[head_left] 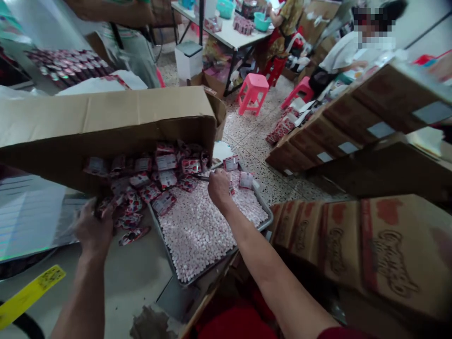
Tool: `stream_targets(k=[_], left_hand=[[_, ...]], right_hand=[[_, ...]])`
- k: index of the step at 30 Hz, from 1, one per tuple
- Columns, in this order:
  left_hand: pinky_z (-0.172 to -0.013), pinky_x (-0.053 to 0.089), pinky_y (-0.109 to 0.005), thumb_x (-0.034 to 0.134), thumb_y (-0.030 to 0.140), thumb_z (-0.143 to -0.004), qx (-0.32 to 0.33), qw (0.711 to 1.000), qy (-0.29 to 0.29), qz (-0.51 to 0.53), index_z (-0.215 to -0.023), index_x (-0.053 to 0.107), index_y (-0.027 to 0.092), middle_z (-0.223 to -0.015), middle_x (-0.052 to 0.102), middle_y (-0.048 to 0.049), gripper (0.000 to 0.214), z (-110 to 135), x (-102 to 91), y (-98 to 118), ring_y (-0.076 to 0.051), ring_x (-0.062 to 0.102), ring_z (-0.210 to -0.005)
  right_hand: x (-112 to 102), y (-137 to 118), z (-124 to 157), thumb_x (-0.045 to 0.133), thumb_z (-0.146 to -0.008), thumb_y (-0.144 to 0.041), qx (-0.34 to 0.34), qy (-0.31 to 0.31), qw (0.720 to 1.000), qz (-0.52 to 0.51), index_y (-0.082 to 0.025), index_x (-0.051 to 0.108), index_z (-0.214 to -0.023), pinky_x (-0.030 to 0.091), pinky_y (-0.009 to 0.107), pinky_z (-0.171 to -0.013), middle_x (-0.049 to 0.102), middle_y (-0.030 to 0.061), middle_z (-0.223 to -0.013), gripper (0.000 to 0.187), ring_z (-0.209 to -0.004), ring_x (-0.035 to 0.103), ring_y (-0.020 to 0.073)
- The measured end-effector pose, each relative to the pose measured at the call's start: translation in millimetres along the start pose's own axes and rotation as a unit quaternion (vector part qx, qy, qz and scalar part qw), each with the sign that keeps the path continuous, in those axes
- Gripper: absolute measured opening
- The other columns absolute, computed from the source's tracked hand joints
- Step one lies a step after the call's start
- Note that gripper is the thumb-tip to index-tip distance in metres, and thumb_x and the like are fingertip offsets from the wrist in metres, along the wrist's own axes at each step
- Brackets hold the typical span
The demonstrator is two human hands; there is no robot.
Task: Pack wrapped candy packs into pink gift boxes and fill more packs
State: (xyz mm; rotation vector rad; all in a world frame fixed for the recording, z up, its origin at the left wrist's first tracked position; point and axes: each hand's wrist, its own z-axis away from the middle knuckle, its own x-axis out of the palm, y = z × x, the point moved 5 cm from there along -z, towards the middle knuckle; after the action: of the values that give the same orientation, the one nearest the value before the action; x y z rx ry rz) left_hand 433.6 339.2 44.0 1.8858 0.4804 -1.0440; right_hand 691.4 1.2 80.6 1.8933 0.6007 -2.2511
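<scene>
My right hand (219, 188) is closed round a dark, thin-bladed tool, seemingly scissors (200, 177), its tip pointing left over a metal tray (170, 261). Small pale pink-white candies (201, 230) fill the tray, and a few printed packets (246, 179) lie on top at its far side. Left of the tray, my left hand (94, 228) is at the near edge of a pile of small red and white packets (141, 190). Its fingers are blurred, and whether a packet is between them is unclear. The pile spills from an open cardboard box (141, 106) lying on its side.
Stacked cartons (384, 249) stand close on my right, with more cartons (339, 122) beyond. A pink stool (253, 92) is on the speckled floor. Co-workers are at a white table (226, 35) and at the right. A yellow strip (31, 296) is at lower left.
</scene>
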Motion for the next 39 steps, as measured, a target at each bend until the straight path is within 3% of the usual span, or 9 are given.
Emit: stream_targets(k=[3, 6, 11, 16, 20, 25, 29, 36, 39], left_hand=[[-0.106, 0.053, -0.058, 0.057, 0.049, -0.090, 0.121, 0.992, 0.032, 0.020, -0.106, 0.071, 0.040, -0.113, 0.079, 0.0042, 0.023, 49.9, -4.9, 44.5, -0.033, 0.071, -0.112], [-0.100, 0.056, -0.051, 0.058, 0.041, -0.093, 0.272, 0.956, -0.052, 0.103, -0.097, 0.074, 0.031, -0.102, 0.080, -0.0035, 0.019, 100.6, 28.2, 150.6, -0.030, 0.073, -0.098], [-0.121, 0.040, -0.045, 0.060, 0.018, -0.087, 0.468, 0.835, -0.280, 0.073, -0.143, 0.059, 0.013, -0.150, 0.060, -0.0191, 0.055, 188.8, 145.6, 365.3, -0.030, 0.051, -0.142], [-0.120, 0.034, -0.059, 0.067, 0.011, -0.076, 0.457, 0.799, -0.386, -0.061, -0.145, 0.050, 0.003, -0.150, 0.052, -0.0296, 0.072, 238.1, 240.2, 445.9, -0.041, 0.045, -0.144], [-0.112, 0.046, -0.045, 0.060, 0.012, -0.082, 0.418, 0.825, -0.379, 0.026, -0.131, 0.063, 0.007, -0.127, 0.067, -0.0215, 0.049, 204.3, 228.1, 425.1, -0.033, 0.060, -0.125], [-0.117, 0.047, -0.043, 0.075, 0.020, -0.075, 0.236, 0.883, -0.304, 0.271, -0.125, 0.074, 0.020, -0.133, 0.068, -0.0107, 0.049, 127.5, 112.5, 307.6, -0.029, 0.064, -0.123], [-0.114, 0.051, -0.042, 0.088, 0.032, -0.072, 0.078, 0.883, -0.295, 0.356, -0.115, 0.078, 0.024, -0.121, 0.076, -0.0064, 0.045, 137.3, 43.3, 216.1, -0.027, 0.069, -0.115], [-0.107, 0.055, -0.033, 0.093, 0.030, -0.066, -0.061, 0.866, -0.242, 0.433, -0.108, 0.079, 0.025, -0.113, 0.078, -0.0043, 0.045, 163.4, 43.4, 184.0, -0.023, 0.071, -0.114], [-0.089, 0.062, -0.031, 0.090, 0.033, -0.072, -0.200, 0.811, -0.232, 0.500, -0.109, 0.076, 0.023, -0.107, 0.078, -0.0043, 0.041, 161.6, 53.9, 168.7, -0.020, 0.074, -0.098]], right_hand=[[-18.7, 48.2, 54.1, 0.044, -0.100, -0.010, 0.016, -0.021, 0.999, -0.039, -0.018, 0.073, -0.114, 0.046, 0.034, -0.093, 0.074, 0.0138, -0.112, 0.034, -0.106, 0.067, 0.0240], [-24.6, 121.7, 121.2, 0.045, -0.100, -0.014, 0.093, -0.002, 0.985, -0.148, -0.020, 0.072, -0.113, 0.048, 0.031, -0.091, 0.076, 0.0106, -0.110, 0.031, -0.101, 0.070, 0.0229], [-3.0, 240.9, 209.3, 0.051, -0.093, -0.026, 0.196, -0.013, 0.944, -0.265, -0.021, 0.075, -0.100, 0.051, 0.034, -0.085, 0.077, 0.0058, -0.094, 0.026, -0.089, 0.071, 0.0245], [3.8, 309.5, 210.8, 0.048, -0.097, -0.022, 0.175, -0.023, 0.975, -0.138, -0.022, 0.078, -0.098, 0.048, 0.032, -0.088, 0.077, 0.0083, -0.104, 0.030, -0.098, 0.070, 0.0233], [9.6, 332.9, 174.7, 0.049, -0.098, -0.017, 0.150, -0.018, 0.984, -0.093, -0.019, 0.080, -0.105, 0.047, 0.032, -0.092, 0.078, 0.0120, -0.110, 0.032, -0.106, 0.068, 0.0245], [47.5, 287.8, 134.0, 0.055, -0.093, -0.012, 0.129, -0.075, 0.973, -0.174, -0.018, 0.081, -0.101, 0.046, 0.029, -0.093, 0.080, 0.0121, -0.110, 0.028, -0.106, 0.069, 0.0230], [79.5, 220.9, 113.4, 0.057, -0.089, -0.014, 0.109, -0.088, 0.964, -0.224, -0.019, 0.081, -0.093, 0.046, 0.024, -0.085, 0.081, 0.0083, -0.100, 0.025, -0.100, 0.070, 0.0200], [84.0, 188.2, 104.8, 0.057, -0.078, -0.021, 0.090, -0.098, 0.929, -0.344, -0.018, 0.072, -0.071, 0.046, 0.025, -0.074, 0.069, 0.0018, -0.067, 0.017, -0.074, 0.064, 0.0175], [69.9, 182.4, 108.0, 0.060, -0.076, -0.031, 0.081, -0.113, 0.898, -0.418, -0.018, 0.072, -0.074, 0.047, 0.026, -0.071, 0.066, 0.0005, -0.065, 0.018, -0.068, 0.060, 0.0166]])
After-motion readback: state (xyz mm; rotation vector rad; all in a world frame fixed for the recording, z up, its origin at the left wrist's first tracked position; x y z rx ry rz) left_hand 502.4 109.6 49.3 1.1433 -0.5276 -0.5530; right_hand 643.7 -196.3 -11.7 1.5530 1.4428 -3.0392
